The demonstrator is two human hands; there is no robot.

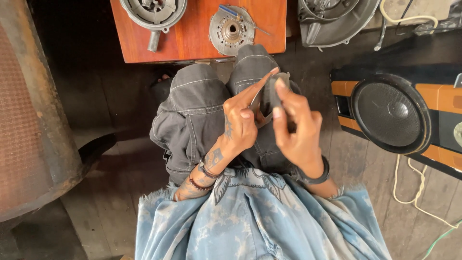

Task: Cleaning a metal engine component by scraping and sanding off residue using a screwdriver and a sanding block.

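Both hands up over lap, head view only. Left hand (239, 123) fingers curled, index finger stretched out along edge of small grey metal part (273, 96), pinching its near side. Right hand (297, 126) gripping same part from other side, thumb on face, fingers wrapped behind. Part sits between both hands above dark grey trousers (195, 113), well short of bench. Shape hard to read: flat-ish, curved rim, dull cast look, mostly hidden by fingers. Judgement: best done with right grip kept firm near rim and left fingertip working edge, part kept close over knees so a slip lands in lap, not floor. Beyond knees, red-brown wooden board (192, 33), smooth, carrying round perforated metal plate with hub (232, 30) and cast round housing with stub shaft (154, 12). Larger grey casing (337, 21) just beside board. Black-and-orange speaker box (392, 113) at right, matte cone. Rusty curved drum (29, 120) at left. Pale cable (409, 188) on worn plank floor.
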